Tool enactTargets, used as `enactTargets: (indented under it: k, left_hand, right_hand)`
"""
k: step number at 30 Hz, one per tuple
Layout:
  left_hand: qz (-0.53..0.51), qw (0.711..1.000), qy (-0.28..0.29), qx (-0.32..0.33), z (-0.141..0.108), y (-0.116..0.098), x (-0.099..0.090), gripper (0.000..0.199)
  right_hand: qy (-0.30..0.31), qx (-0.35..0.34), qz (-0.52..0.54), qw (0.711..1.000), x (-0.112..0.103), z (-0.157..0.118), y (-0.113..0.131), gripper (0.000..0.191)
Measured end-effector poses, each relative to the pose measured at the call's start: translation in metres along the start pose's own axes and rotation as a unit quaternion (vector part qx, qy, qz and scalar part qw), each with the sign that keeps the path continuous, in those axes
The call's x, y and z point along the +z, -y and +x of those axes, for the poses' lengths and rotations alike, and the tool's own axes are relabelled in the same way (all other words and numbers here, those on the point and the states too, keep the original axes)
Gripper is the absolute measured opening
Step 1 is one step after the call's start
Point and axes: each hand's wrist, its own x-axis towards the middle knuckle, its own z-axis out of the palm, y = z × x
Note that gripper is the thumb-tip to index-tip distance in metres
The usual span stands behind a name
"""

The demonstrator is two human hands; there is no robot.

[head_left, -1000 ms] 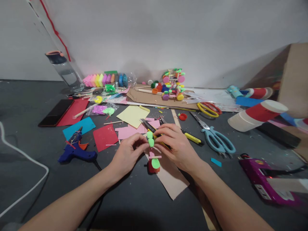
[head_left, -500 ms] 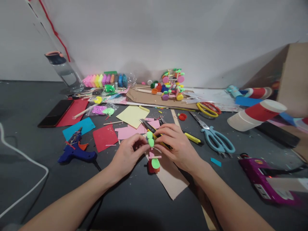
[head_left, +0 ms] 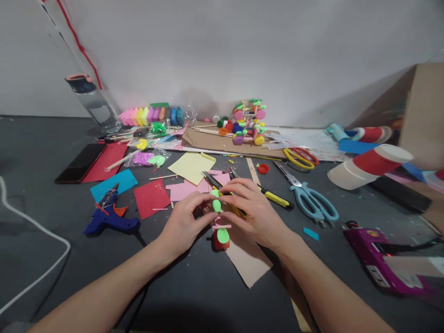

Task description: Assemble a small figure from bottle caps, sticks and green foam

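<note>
A small craft figure stands at the centre, with a red base (head_left: 221, 244), a light green disc (head_left: 223, 236) above it, a pink stick (head_left: 221, 226) across, and a bright green clay piece (head_left: 216, 205) on top. My left hand (head_left: 185, 217) pinches the green piece from the left, thumb and index finger at its edge. From the right, my right hand (head_left: 251, 208) closes its fingertips on the same piece. Beneath my right hand lies a yellow cutter (head_left: 236, 210), partly hidden. Brown cardboard (head_left: 248, 259) lies beside the base.
A blue glue gun (head_left: 113, 219) and red paper (head_left: 151, 198) lie left. Blue scissors (head_left: 310, 200), another yellow cutter (head_left: 275, 197), paper cups (head_left: 369, 165) and a purple device (head_left: 385, 266) are right. A colourful clay structure (head_left: 249, 121) stands at the back.
Fingertips of both hands have closed in on the green clay piece, now covering more of it. The figure has shifted very slightly left.
</note>
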Motion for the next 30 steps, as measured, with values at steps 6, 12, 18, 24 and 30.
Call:
enactTargets:
  k: [6,12,18,24,30]
  left_hand:
    - [0.011,1.000,-0.004,0.013,-0.0005,-0.0008,-0.0004,0.019]
    - [0.018,1.000,-0.004,0.019,-0.0008,-0.0006,-0.0004,0.018]
    - [0.031,0.999,-0.004,0.035,0.0001,0.0001,-0.0013,0.017]
    - [0.035,0.999,-0.003,0.036,0.0001,-0.0002,-0.0012,0.016]
    - [0.028,0.999,-0.009,0.013,-0.0011,-0.0015,-0.0023,0.028]
  right_hand:
    - [-0.006,-0.010,0.001,1.000,0.0012,0.0003,0.0011,0.016]
    - [-0.008,-0.009,-0.001,1.000,0.0018,0.0001,0.0015,0.016]
    - [-0.004,-0.007,-0.004,1.000,0.0015,0.0000,0.0017,0.014]
    - [-0.007,-0.004,-0.002,1.000,0.0019,0.0009,0.0016,0.014]
    - [-0.009,0.003,0.008,1.000,-0.0024,0.0006,0.0022,0.013]
